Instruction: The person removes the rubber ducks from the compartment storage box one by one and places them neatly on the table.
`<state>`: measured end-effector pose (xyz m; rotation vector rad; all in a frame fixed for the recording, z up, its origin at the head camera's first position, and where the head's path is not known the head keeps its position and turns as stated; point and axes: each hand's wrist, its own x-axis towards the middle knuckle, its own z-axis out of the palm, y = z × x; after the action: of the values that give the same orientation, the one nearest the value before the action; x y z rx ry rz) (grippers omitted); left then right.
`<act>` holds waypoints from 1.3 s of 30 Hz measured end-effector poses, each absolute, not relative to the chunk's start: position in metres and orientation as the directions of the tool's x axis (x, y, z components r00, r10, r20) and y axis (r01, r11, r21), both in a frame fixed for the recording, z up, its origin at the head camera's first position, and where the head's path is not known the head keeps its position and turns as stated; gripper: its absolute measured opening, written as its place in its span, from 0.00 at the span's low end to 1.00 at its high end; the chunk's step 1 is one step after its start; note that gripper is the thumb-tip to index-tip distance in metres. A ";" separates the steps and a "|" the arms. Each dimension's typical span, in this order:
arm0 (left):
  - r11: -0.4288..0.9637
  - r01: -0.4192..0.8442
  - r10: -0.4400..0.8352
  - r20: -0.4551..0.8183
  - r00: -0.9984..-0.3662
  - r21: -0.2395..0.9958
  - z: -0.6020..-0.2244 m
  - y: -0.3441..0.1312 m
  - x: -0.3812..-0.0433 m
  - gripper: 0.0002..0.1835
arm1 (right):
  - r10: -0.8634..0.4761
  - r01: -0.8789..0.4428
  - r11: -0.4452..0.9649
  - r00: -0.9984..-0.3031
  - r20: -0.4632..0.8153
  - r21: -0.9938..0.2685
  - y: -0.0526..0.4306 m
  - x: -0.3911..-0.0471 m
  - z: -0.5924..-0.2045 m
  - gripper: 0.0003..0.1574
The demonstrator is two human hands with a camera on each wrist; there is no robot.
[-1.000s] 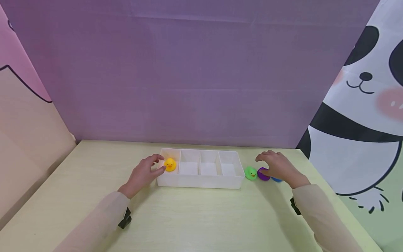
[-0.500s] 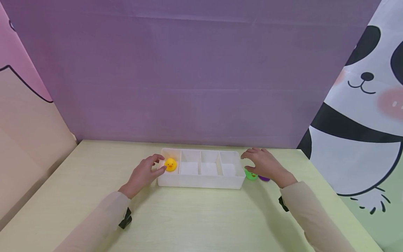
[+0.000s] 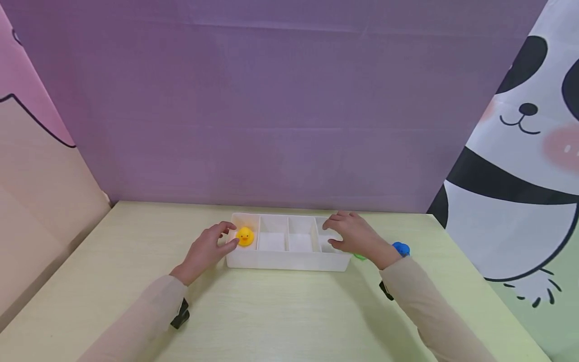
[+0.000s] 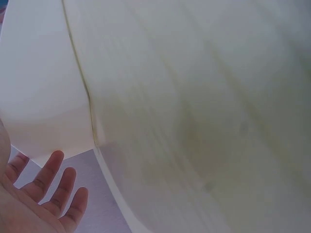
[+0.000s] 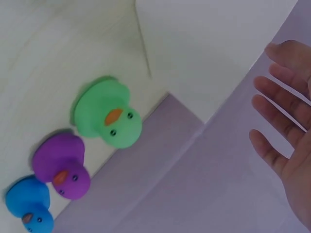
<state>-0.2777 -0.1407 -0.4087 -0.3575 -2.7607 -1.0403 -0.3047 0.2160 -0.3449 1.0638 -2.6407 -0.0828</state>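
Observation:
A white box point(image 3: 285, 260) with several compartments in a row stands on the table. In its leftmost compartment sits a yellow rubber duck point(image 3: 245, 236). My left hand point(image 3: 205, 251) is at the box's left end, thumb and fingers spread, close to the yellow duck; I cannot tell whether it touches the rim. Over the rightmost compartment hovers my right hand point(image 3: 357, 239), fingers apart and holding nothing. To the right of the box, the right wrist view shows a green rubber duck point(image 5: 102, 109), a purple duck point(image 5: 60, 162) and a blue duck point(image 5: 30, 204) in a row.
The pale wooden table point(image 3: 271, 311) ends at a purple backdrop point(image 3: 280, 110). A panda print point(image 3: 520, 151) covers the right side, and a beige and pink panel point(image 3: 36, 201) borders the left.
My right hand has moved left from above the ducks to over the right end of the box, uncovering the blue duck. The left hand and the yellow duck stay put.

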 end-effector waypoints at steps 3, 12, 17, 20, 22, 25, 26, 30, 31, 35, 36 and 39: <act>0.729 0.282 0.164 0.241 -0.957 0.624 -0.409 -0.140 -0.278 0.21 | -0.705 -0.689 0.706 -0.661 0.258 0.164 0.207 -0.305 -0.346 0.18; 0.739 0.269 0.155 0.233 -0.960 0.618 -0.408 -0.141 -0.277 0.21 | -0.725 -0.714 0.683 -0.635 0.266 0.156 0.181 -0.305 -0.344 0.16; 0.740 0.267 0.153 0.232 -0.961 0.617 -0.408 -0.140 -0.277 0.20 | -0.740 -0.731 0.665 -0.619 0.262 0.151 0.164 -0.308 -0.341 0.16; 0.738 0.260 0.147 0.227 -0.963 0.623 -0.407 -0.139 -0.277 0.20 | -0.749 -0.743 0.654 -0.608 0.264 0.144 0.154 -0.311 -0.341 0.16; 0.736 0.263 0.149 0.229 -0.962 0.624 -0.407 -0.139 -0.277 0.20 | -0.751 -0.748 0.650 -0.605 0.263 0.136 0.148 -0.313 -0.342 0.16; 0.733 0.271 0.152 0.238 -0.959 0.624 -0.407 -0.139 -0.277 0.21 | -0.752 -0.752 0.648 -0.606 0.258 0.121 0.140 -0.317 -0.344 0.17; 0.732 0.273 0.152 0.240 -0.959 0.624 -0.407 -0.139 -0.277 0.21 | -0.751 -0.751 0.649 -0.609 0.255 0.118 0.137 -0.318 -0.345 0.17; 0.732 0.275 0.155 0.241 -0.958 0.623 -0.408 -0.139 -0.277 0.21 | -0.744 -0.747 0.658 -0.624 0.239 0.101 0.127 -0.323 -0.348 0.17; 0.732 0.277 0.156 0.243 -0.957 0.622 -0.408 -0.139 -0.278 0.21 | -0.744 -0.747 0.658 -0.625 0.236 0.096 0.125 -0.325 -0.349 0.17; 0.734 0.278 0.156 0.244 -0.957 0.619 -0.408 -0.138 -0.277 0.21 | -0.748 -0.756 0.651 -0.621 0.233 0.075 0.114 -0.329 -0.349 0.17; 0.736 0.273 0.153 0.242 -0.958 0.619 -0.407 -0.138 -0.277 0.21 | -0.750 -0.757 0.649 -0.620 0.231 0.074 0.111 -0.330 -0.349 0.17; 0.742 0.259 0.142 0.232 -0.962 0.618 -0.406 -0.138 -0.276 0.21 | -0.755 -0.760 0.645 -0.618 0.219 0.077 0.101 -0.332 -0.348 0.17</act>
<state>-0.2764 -0.1385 -0.4064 -0.3216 -2.7721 -1.0213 -0.3324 0.1012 -0.3482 1.2330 -2.6342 0.0342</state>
